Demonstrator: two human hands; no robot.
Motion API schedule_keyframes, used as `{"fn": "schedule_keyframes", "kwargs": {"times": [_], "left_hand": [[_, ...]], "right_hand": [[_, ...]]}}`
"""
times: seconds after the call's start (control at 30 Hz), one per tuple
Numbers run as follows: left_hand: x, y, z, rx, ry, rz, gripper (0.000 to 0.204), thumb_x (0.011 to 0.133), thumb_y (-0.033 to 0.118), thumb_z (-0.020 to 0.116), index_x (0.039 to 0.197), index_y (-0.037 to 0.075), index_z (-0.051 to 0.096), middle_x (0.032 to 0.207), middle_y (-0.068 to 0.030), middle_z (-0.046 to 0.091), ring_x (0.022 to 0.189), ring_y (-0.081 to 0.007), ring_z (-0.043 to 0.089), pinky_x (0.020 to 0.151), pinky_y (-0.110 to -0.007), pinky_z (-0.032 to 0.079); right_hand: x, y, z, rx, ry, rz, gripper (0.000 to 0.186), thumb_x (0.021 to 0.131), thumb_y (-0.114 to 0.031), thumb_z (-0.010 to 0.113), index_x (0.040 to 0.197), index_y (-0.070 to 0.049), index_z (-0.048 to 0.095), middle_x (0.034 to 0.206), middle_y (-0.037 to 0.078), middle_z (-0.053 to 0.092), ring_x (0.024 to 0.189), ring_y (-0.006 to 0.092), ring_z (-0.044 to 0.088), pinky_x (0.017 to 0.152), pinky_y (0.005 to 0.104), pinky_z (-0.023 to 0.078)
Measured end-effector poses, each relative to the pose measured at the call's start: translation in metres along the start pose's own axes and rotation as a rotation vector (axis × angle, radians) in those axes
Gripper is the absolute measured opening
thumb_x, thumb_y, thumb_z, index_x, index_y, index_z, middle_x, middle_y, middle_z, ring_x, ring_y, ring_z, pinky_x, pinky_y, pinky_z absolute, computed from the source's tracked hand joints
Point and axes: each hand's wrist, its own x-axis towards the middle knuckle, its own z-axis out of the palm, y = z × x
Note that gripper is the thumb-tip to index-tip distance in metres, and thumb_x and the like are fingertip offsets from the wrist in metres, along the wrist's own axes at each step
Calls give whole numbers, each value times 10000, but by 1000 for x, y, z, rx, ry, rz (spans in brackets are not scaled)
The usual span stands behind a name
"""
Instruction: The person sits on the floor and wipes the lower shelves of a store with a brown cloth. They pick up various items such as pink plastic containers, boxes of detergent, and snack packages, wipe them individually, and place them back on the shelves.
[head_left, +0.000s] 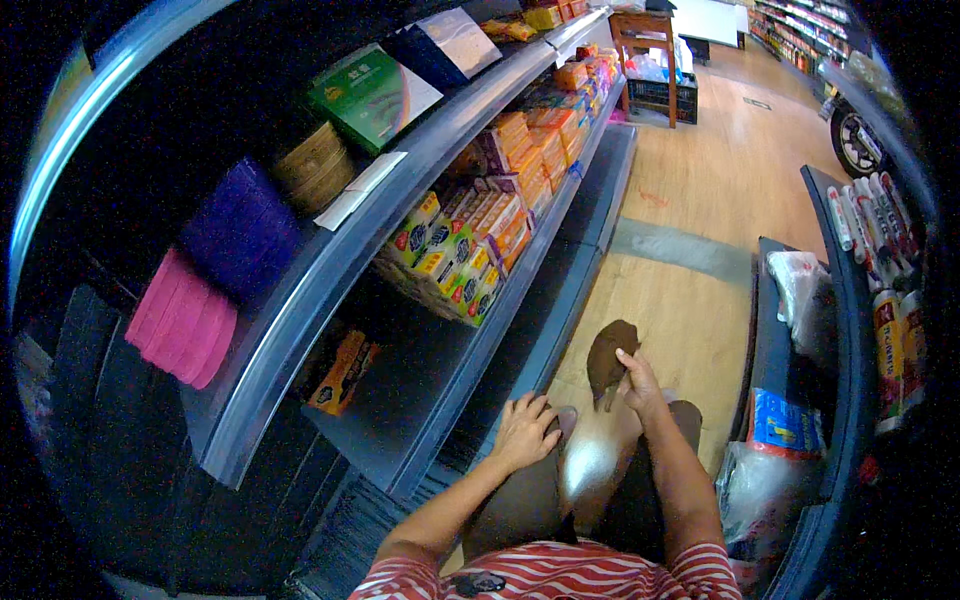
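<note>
One brown cloth (608, 362) is pinched between thumb and fingers of the right hand (637, 382), extending ahead of that grip. Left of it, the left hand (525, 432) lies loosely spread, apparently holding nothing; farther left stand shelved boxes (512, 228); rightward, a blue packet (786, 421).
</note>
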Motion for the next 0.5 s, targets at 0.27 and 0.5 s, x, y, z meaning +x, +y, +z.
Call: {"fn": "schedule_keyframes", "kwargs": {"times": [0.27, 0.5], "left_hand": [[2, -13, 7, -171, -29, -84, 326, 682, 267, 534, 937, 65, 550, 1022, -87, 505, 993, -264, 414, 824, -392, 329], [13, -8, 13, -280, -9, -56, 273, 683, 227, 537, 895, 55, 542, 1022, -84, 484, 1017, -245, 391, 834, -381, 305]], "right_hand": [[58, -11, 65, -32, -47, -96, 340, 768, -156, 522, 1084, -69, 434, 1024, 42, 503, 922, 183, 481, 801, 306, 384], [161, -16, 134, -247, 92, -299, 286, 760, -148, 526, 1013, -31, 464, 930, 43, 532, 802, 158, 497, 720, 285, 391]]}}
